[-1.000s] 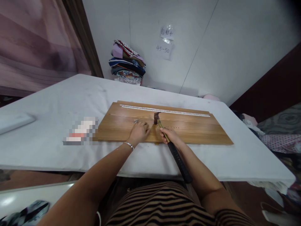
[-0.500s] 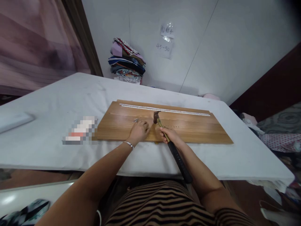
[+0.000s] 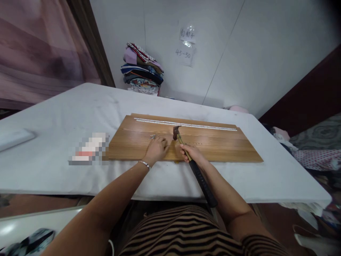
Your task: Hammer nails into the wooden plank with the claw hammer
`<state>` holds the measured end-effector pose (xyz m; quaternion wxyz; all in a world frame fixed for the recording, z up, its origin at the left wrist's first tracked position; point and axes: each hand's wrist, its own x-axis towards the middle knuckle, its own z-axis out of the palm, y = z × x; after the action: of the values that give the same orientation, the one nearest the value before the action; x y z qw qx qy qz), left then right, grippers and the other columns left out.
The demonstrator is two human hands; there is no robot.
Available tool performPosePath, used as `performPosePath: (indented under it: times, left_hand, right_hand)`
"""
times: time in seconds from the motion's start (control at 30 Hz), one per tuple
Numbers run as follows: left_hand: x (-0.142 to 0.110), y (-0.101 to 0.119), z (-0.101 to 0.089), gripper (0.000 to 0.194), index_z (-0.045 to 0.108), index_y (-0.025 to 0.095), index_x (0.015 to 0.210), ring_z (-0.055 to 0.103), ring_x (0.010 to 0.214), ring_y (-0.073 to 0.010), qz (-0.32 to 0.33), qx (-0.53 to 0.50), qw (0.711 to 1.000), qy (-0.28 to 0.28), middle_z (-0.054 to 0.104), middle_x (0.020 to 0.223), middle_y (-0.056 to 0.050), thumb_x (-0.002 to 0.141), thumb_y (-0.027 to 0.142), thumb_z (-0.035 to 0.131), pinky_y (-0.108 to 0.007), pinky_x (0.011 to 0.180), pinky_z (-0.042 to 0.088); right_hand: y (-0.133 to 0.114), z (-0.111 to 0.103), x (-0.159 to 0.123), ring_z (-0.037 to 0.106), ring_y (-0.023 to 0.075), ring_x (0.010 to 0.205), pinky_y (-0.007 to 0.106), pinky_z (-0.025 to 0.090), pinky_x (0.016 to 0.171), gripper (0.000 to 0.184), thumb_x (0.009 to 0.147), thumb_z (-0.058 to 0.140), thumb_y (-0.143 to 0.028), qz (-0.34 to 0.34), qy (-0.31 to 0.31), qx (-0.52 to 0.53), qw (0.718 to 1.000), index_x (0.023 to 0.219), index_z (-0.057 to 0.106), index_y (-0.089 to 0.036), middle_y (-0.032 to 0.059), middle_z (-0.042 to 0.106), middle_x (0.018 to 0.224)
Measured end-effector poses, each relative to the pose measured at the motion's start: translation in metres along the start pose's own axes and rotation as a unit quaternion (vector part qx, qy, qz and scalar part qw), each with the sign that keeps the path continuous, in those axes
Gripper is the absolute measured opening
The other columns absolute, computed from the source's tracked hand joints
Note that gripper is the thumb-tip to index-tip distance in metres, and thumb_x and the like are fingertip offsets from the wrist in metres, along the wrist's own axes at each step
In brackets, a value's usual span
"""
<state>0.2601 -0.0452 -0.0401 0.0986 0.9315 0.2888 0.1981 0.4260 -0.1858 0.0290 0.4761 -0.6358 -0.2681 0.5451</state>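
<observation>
A wooden board (image 3: 226, 147) lies flat on the white-covered table. My right hand (image 3: 194, 153) is closed around the hammer (image 3: 198, 174), on the bare upper part of its handle. The hammer's brown head is low over the middle of the board; whether it touches cannot be seen. To its left, my left hand (image 3: 157, 147) rests on the board with fingers stretched forward, nothing visible in them. A few loose nails (image 3: 152, 136) lie at its fingertips. Right of the hammer, a row of small dark dots (image 3: 197, 143) marks the board, too small to tell as nail heads or holes.
Two white strips (image 3: 186, 124) run along the board's far side. A blurred-out flat object (image 3: 90, 147) lies left of the board on the white tablecloth (image 3: 66, 117). Folded cloths (image 3: 142, 69) are stacked by the wall. A white object (image 3: 16, 138) sits at the left edge.
The whole view has shifted very slightly. Both hands and the hammer keep nearly the same places over the board.
</observation>
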Motion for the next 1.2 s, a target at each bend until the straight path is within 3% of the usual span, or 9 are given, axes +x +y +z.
performPosePath:
  times: [0.5, 1.2]
  left_hand:
    - [-0.0004, 0.0000, 0.0008, 0.022, 0.077, 0.020, 0.095, 0.064, 0.116, -0.0325, -0.005, 0.001, 1.000, 0.001, 0.075, 0.115, -0.015, 0.100, 0.030, 0.058, -0.052, 0.112, 0.048]
    - [0.0001, -0.0003, -0.0022, 0.021, 0.076, 0.021, 0.092, 0.065, 0.114, -0.0322, 0.003, -0.002, 1.000, 0.000, 0.075, 0.113, -0.014, 0.099, 0.028, 0.058, -0.051, 0.109, 0.050]
  right_hand:
    - [0.0043, -0.0038, 0.0031, 0.041, 0.0074, 0.035, 0.021, 0.031, 0.035, 0.041, 0.082, 0.076, -0.054, 0.007, 0.002, -0.004, 1.000, 0.071, 0.050, -0.024, -0.0085, 0.050, 0.048]
    - [0.0014, -0.0005, -0.0023, 0.042, 0.0073, 0.036, 0.021, 0.030, 0.035, 0.036, 0.082, 0.076, -0.048, 0.002, -0.001, 0.006, 1.000, 0.075, 0.051, -0.024, -0.0085, 0.052, 0.052]
